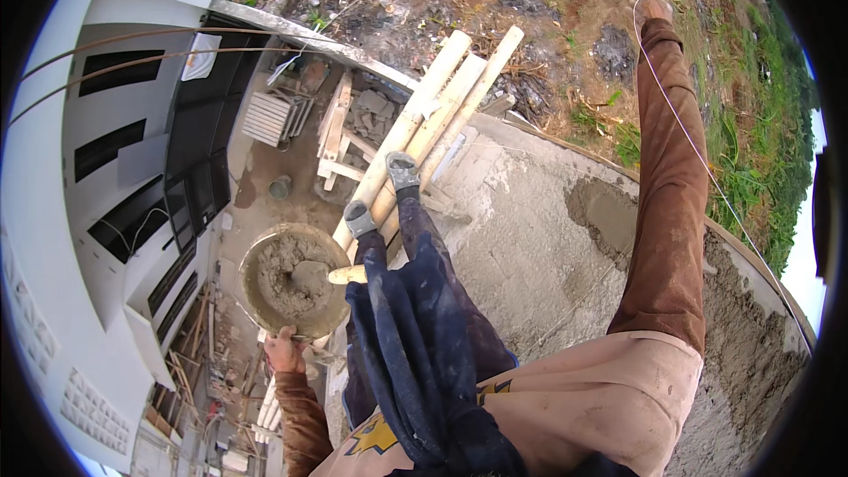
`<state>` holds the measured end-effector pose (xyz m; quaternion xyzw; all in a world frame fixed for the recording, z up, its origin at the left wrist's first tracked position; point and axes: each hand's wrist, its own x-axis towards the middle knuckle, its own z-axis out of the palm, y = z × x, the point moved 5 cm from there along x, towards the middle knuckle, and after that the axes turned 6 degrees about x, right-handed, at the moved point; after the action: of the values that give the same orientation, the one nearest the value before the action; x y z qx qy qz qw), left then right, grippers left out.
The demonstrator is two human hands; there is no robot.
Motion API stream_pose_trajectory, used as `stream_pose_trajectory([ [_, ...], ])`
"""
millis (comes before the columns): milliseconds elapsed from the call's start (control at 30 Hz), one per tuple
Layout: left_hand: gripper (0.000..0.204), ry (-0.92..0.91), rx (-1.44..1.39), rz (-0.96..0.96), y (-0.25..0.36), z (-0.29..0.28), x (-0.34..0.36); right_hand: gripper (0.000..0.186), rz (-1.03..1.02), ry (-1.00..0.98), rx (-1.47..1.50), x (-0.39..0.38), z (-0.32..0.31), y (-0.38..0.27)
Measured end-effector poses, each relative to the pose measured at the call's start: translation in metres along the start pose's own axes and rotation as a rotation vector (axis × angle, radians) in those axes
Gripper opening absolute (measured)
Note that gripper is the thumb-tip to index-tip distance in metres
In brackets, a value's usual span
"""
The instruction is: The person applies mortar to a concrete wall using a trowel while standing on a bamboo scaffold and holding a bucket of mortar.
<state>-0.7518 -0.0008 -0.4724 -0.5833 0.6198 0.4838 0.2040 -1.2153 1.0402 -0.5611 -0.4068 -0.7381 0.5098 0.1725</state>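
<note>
At the lower left, my left hand [284, 352] is closed on the near rim of a round bucket [250, 305]. Wet grey mortar [296, 278] with a dip in its middle fills much of it. My right arm stretches far up to the right. There my right hand [652, 9] is closed at a thin white string [676, 115], which bends at the hand and runs down toward the right edge. Below that arm lies a rough grey cement surface [521, 221] with a darker damp patch [603, 209].
My feet in grey shoes [403, 170] stand on bamboo poles [433, 84], high above the ground. Lower down on the left are a small bucket [280, 186], stacked pale slats [265, 117] and scrap timber. A white building [106, 0] rises at left. Grass and rubble lie beyond the wall.
</note>
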Motion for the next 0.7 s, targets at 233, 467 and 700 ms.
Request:
stream_pose_trajectory([
  [233,0.033,-0.035,0.188,0.075,0.02,0.029,0.032,0.023,0.363,-0.039,0.072,-0.151,0.075,0.187],
  [467,0.026,0.018,0.177,0.148,0.023,0.055,0.05,0.027,0.526,-0.187,0.317,-0.22,0.172,0.314],
  [700,0.029,-0.004,0.096,0.188,0.018,0.073,0.078,0.038,0.591,-0.416,0.132,-0.227,0.252,0.352],
])
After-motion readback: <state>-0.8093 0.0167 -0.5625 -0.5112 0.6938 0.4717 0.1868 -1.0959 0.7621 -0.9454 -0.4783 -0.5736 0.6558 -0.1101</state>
